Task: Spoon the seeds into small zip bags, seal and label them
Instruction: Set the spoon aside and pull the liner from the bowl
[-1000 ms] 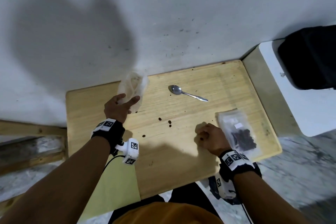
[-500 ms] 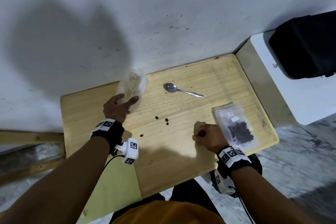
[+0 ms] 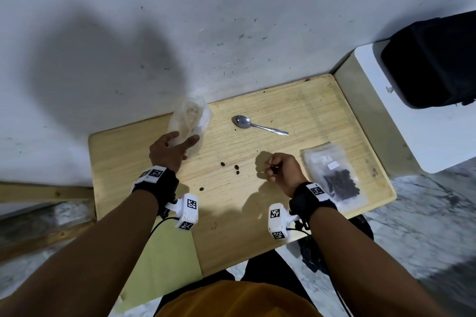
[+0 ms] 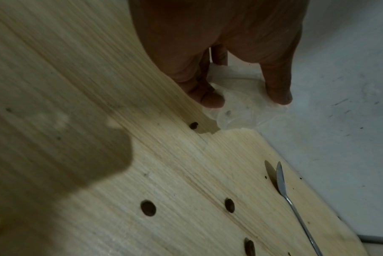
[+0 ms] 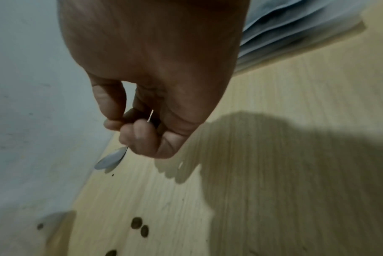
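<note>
Two hands: left hand (image 3: 167, 153) spread-fingered round clear bag (image 3: 190, 118); right hand (image 3: 283, 172) pinches dark bean (image 3: 274, 168), mostly hidden.

Glossy metal spoon (image 3: 257, 125), crinkled clear plastic bag (image 3: 190, 123), matt grained wooden table (image 3: 296, 100).

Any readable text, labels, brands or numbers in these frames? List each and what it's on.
No readable words or numbers in any view.
White label on the bag of beans: too small to tell if anything is printed.
Wrist bands, wrist cameras: black-and-white square code patterns, no letters.
Spoon, crumpled bag held by the left hand: no markings visible.
</note>
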`<action>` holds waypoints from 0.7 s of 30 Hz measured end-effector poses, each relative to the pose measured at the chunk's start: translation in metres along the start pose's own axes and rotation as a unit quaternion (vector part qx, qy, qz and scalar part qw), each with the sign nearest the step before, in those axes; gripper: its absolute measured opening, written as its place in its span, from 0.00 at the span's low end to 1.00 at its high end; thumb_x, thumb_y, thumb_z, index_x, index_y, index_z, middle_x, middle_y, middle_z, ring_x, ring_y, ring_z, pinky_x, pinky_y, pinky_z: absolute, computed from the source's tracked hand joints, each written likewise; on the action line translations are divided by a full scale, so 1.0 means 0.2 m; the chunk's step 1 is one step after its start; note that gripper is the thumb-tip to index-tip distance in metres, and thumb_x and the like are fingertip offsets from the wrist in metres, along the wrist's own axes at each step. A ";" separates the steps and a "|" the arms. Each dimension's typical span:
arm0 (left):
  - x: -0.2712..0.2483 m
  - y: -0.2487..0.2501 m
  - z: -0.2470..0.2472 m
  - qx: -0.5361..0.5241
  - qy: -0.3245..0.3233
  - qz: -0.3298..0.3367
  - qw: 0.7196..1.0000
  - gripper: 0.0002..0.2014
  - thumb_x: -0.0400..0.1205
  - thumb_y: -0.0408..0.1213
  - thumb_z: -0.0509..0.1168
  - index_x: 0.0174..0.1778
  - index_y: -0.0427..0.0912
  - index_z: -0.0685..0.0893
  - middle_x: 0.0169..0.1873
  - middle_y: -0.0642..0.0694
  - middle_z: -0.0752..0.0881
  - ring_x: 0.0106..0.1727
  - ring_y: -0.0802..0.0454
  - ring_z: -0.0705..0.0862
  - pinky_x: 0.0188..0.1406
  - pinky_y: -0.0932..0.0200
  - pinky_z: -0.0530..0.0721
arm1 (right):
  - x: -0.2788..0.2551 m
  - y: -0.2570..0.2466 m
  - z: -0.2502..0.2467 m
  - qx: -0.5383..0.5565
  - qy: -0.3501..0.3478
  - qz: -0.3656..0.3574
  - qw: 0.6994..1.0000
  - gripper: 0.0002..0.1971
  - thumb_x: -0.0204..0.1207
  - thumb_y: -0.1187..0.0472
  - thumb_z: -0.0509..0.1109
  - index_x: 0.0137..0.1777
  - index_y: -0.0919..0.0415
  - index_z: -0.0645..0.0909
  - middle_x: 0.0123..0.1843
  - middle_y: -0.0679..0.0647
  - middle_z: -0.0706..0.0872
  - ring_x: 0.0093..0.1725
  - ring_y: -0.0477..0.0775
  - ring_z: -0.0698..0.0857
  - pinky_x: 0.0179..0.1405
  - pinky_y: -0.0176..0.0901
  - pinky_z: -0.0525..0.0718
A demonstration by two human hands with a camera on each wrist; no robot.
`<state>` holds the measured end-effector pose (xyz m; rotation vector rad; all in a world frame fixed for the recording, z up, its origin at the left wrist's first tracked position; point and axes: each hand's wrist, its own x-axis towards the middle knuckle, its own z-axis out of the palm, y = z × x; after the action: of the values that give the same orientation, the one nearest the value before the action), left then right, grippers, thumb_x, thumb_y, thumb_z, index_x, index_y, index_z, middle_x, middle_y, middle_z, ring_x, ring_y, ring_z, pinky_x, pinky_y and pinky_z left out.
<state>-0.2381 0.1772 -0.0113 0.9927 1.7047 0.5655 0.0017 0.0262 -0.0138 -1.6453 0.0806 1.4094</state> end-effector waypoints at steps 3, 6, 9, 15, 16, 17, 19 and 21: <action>0.00 0.00 -0.01 -0.003 0.002 -0.002 1.000 0.36 0.56 0.57 0.86 0.59 0.50 0.88 0.57 0.45 0.89 0.30 0.50 0.89 0.46 0.54 0.90 | 0.05 0.02 0.05 -0.132 0.017 -0.049 0.990 0.12 0.69 0.69 0.59 0.26 0.58 0.72 0.26 0.54 0.71 0.25 0.54 0.64 0.25 0.41 0.61; 0.00 -0.01 -0.03 -0.003 0.007 -0.003 1.000 0.36 0.56 0.57 0.86 0.59 0.50 0.88 0.59 0.45 0.88 0.29 0.50 0.89 0.46 0.53 0.91 | 0.05 0.05 0.10 -0.405 0.004 -0.188 0.895 0.06 0.71 0.56 0.68 0.34 0.55 0.80 0.31 0.46 0.81 0.33 0.49 0.79 0.34 0.41 0.74; 0.00 -0.02 -0.05 0.002 0.009 0.001 1.000 0.39 0.53 0.60 0.85 0.60 0.50 0.88 0.60 0.45 0.87 0.30 0.50 0.90 0.49 0.48 0.92 | 0.08 0.12 0.15 -0.484 -0.034 -0.238 0.841 0.09 0.71 0.52 0.78 0.47 0.51 0.82 0.35 0.38 0.83 0.39 0.41 0.82 0.42 0.36 0.77; 0.00 -0.04 -0.09 0.010 0.011 -0.001 1.000 0.37 0.56 0.59 0.85 0.61 0.50 0.87 0.61 0.46 0.87 0.30 0.49 0.90 0.51 0.46 0.91 | 0.10 0.14 0.23 -0.508 -0.017 -0.226 0.831 0.05 0.71 0.52 0.73 0.44 0.49 0.82 0.45 0.49 0.91 0.49 0.54 0.88 0.53 0.44 0.85; 0.00 -0.04 -0.09 0.011 0.013 -0.003 1.000 0.38 0.55 0.59 0.85 0.61 0.50 0.87 0.60 0.46 0.87 0.31 0.49 0.90 0.51 0.46 0.91 | 0.08 0.13 0.25 -0.514 -0.008 -0.233 0.825 0.04 0.71 0.53 0.70 0.44 0.50 0.83 0.46 0.50 0.92 0.49 0.56 0.88 0.51 0.43 0.84; 0.00 -0.04 -0.10 0.010 0.015 -0.004 1.000 0.38 0.55 0.60 0.85 0.60 0.51 0.87 0.60 0.46 0.88 0.31 0.49 0.90 0.51 0.47 0.91 | 0.09 0.13 0.25 -0.518 -0.003 -0.244 0.820 0.04 0.72 0.55 0.70 0.44 0.52 0.85 0.47 0.52 0.92 0.50 0.57 0.88 0.50 0.42 0.83; 0.00 -0.05 -0.12 0.008 0.019 -0.007 1.000 0.39 0.53 0.61 0.85 0.60 0.51 0.88 0.59 0.46 0.88 0.31 0.49 0.91 0.50 0.47 0.92 | 0.10 0.12 0.26 -0.546 0.001 -0.241 0.802 0.04 0.74 0.58 0.71 0.46 0.53 0.85 0.47 0.53 0.92 0.50 0.58 0.88 0.48 0.42 0.83; 0.01 -0.05 -0.13 0.007 0.020 -0.007 1.000 0.40 0.52 0.62 0.85 0.60 0.51 0.88 0.59 0.46 0.88 0.31 0.49 0.91 0.49 0.47 0.92 | 0.11 0.13 0.27 -0.571 -0.009 -0.228 0.789 0.04 0.75 0.57 0.70 0.48 0.54 0.84 0.46 0.53 0.91 0.50 0.58 0.87 0.50 0.46 0.85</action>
<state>-0.2652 0.1751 -0.0108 0.9836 1.7512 0.5687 -0.0447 0.0587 -0.0415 -2.3357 -1.3441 1.0869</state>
